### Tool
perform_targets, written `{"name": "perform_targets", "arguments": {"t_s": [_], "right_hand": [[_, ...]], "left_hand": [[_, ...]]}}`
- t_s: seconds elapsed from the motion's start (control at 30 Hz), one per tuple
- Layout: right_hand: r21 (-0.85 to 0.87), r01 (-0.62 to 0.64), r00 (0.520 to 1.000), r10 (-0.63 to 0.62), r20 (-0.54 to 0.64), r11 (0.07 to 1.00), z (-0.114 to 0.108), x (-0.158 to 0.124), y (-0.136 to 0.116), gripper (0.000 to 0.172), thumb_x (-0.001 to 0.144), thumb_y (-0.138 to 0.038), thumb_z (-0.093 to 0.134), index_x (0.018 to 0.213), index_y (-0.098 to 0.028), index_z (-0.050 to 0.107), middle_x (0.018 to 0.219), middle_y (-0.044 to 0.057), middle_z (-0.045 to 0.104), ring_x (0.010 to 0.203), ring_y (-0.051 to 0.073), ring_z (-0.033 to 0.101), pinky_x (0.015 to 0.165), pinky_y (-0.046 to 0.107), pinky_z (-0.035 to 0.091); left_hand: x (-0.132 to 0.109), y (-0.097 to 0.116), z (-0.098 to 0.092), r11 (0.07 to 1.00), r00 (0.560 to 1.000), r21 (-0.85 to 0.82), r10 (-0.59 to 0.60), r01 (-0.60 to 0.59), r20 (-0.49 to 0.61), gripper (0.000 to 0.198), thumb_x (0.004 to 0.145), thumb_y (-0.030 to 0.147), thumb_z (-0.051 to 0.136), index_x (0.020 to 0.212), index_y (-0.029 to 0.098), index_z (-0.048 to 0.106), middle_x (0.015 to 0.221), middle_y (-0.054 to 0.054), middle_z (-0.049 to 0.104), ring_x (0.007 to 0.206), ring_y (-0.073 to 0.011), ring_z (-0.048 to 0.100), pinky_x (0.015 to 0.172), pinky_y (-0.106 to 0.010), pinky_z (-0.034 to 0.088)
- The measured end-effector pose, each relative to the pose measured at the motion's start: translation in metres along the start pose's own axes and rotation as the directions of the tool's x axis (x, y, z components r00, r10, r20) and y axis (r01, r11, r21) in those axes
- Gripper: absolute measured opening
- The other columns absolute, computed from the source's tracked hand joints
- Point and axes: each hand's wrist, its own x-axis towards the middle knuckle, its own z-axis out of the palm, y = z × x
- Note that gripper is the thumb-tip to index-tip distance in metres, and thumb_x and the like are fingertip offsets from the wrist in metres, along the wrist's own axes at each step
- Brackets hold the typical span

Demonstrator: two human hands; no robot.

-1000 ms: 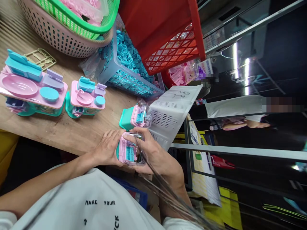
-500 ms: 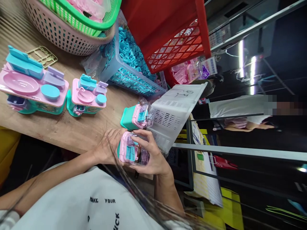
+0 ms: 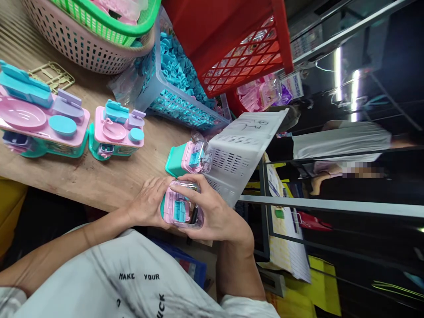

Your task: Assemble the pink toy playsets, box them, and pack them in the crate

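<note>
Between my two hands is a small toy kitchen set (image 3: 180, 211) with a teal base, a pink frame and a clear domed cover over blue and purple pieces. My left hand (image 3: 150, 201) grips its teal base end, fingers closed along the side. Curved around the clear cover, my right hand (image 3: 212, 207) has its fingers and thumb pressed on opposite sides. Just beyond my fingers, a similar covered toy kitchen (image 3: 180, 160) lies on its side on the wooden table (image 3: 132, 183).
Two uncovered toy kitchens (image 3: 115, 132) stand at left. Stacked green and pink baskets (image 3: 89, 48), a clear crate (image 3: 185, 110) of blue parts and a red basket (image 3: 228, 48) line the back. A white basket (image 3: 232, 150) leans right. Beyond, a person (image 3: 338, 145) shows.
My right hand has pushed a little leftward over the clear cover, its wrist rising slightly. The held toy stays nearly in place. The view has shifted slightly.
</note>
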Motion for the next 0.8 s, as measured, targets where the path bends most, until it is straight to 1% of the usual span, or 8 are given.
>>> {"name": "perform_targets", "arguments": {"t_s": [0.1,0.2,0.27,0.37,0.47,0.63,0.73,0.8], "right_hand": [[-0.017,0.029,0.999,-0.028,0.032,0.999,-0.003,0.004,0.001,0.098,0.068,-0.033,0.088,0.152,-0.031,0.038,0.138,0.013,0.04,0.134,0.034,0.046,0.112,0.053,0.046],[0.015,0.018,1.0,-0.018,0.006,1.0,0.002,0.0,0.005,0.098,0.069,-0.044,0.088,0.153,-0.032,0.038,0.14,0.013,0.038,0.134,0.033,0.046,0.112,0.052,0.045],[0.045,-0.001,0.999,0.003,-0.036,0.999,0.006,-0.004,0.007,0.096,0.071,-0.043,0.087,0.153,-0.034,0.037,0.141,0.011,0.037,0.134,0.032,0.046,0.112,0.051,0.046],[0.052,-0.03,0.997,0.034,-0.064,0.998,0.01,-0.008,0.006,0.095,0.07,-0.035,0.086,0.152,-0.035,0.038,0.141,0.011,0.037,0.133,0.032,0.047,0.112,0.051,0.046],[0.021,-0.048,0.999,0.048,-0.019,0.999,0.005,-0.003,0.0,0.095,0.068,-0.029,0.085,0.151,-0.032,0.039,0.14,0.012,0.039,0.134,0.032,0.047,0.112,0.051,0.045],[-0.051,-0.014,0.998,0.017,0.066,0.999,-0.007,0.014,-0.011,0.091,0.068,-0.028,0.083,0.15,-0.029,0.042,0.135,0.013,0.043,0.131,0.034,0.049,0.108,0.052,0.048],[-0.058,-0.011,0.998,0.015,0.067,0.998,-0.007,0.015,-0.009,0.092,0.067,-0.03,0.083,0.15,-0.031,0.042,0.135,0.013,0.043,0.13,0.034,0.049,0.107,0.053,0.048],[-0.028,-0.007,0.999,0.008,0.034,1.0,-0.003,0.009,-0.003,0.093,0.067,-0.031,0.084,0.15,-0.032,0.042,0.137,0.012,0.043,0.131,0.034,0.049,0.11,0.053,0.046]], "left_hand": [[-0.001,-0.002,0.003,1.0,1.0,0.0,0.004,-0.004,-0.014,0.106,0.062,0.057,0.08,0.146,0.016,0.031,0.137,-0.019,0.055,0.125,-0.038,0.054,0.104,-0.053,0.041],[-0.002,-0.003,0.004,1.0,1.0,-0.023,-0.007,0.007,-0.006,0.116,0.059,0.066,0.08,0.149,0.017,0.027,0.143,-0.02,0.051,0.13,-0.0394,0.05,0.108,-0.055,0.038],[-0.001,-0.002,0.003,0.999,1.0,-0.033,-0.016,0.016,0.009,0.116,0.06,0.066,0.08,0.15,0.017,0.027,0.145,-0.02,0.05,0.132,-0.0396,0.049,0.11,-0.056,0.036],[0.0,-0.001,0.001,0.999,0.999,-0.041,-0.016,0.018,0.031,0.108,0.062,0.058,0.08,0.149,0.017,0.029,0.144,-0.019,0.051,0.131,-0.0388,0.049,0.111,-0.055,0.036],[0.0,-0.002,0.0,0.998,0.999,-0.048,-0.028,0.03,0.045,0.107,0.061,0.054,0.08,0.148,0.019,0.028,0.143,-0.018,0.051,0.13,-0.039,0.05,0.11,-0.055,0.036],[-0.001,-0.007,0.002,0.999,1.0,-0.053,-0.009,0.011,0.028,0.113,0.057,0.059,0.081,0.148,0.019,0.028,0.14,-0.018,0.051,0.131,-0.0393,0.049,0.11,-0.055,0.037],[-0.001,-0.007,0.002,0.999,1.0,-0.049,-0.002,0.002,0.015,0.111,0.058,0.057,0.081,0.147,0.017,0.03,0.139,-0.019,0.052,0.129,-0.0384,0.051,0.109,-0.053,0.039],[0.0,-0.004,0.0,0.999,1.0,-0.041,-0.016,0.016,0.019,0.108,0.058,0.055,0.081,0.146,0.016,0.032,0.139,-0.019,0.053,0.128,-0.0385,0.051,0.108,-0.053,0.039]]}}
